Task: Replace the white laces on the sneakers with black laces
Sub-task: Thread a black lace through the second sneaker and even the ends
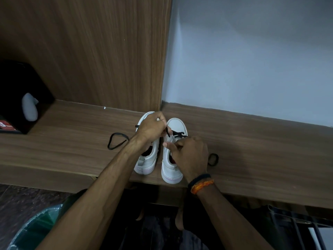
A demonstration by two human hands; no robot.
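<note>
Two white sneakers stand side by side on the wooden shelf [72, 141], toes toward the wall. The right sneaker [175, 127] has a black lace [177, 133] crossed through its front eyelets. My left hand [151, 128] hovers over the left sneaker [147, 161] and pinches one end of that black lace. My right hand [191, 154] rests on the right sneaker's opening with fingers curled at the tongue and eyelets; what it holds is hidden. A black lace loop [116, 141] lies left of the shoes, and another loop [213, 159] shows behind my right hand.
A black box [21, 98] with a grey object on it sits at the shelf's far left. A wooden panel and a pale wall rise right behind the shoes. Below the shelf edge are a green plastic-covered item [36, 226] and dark fabric.
</note>
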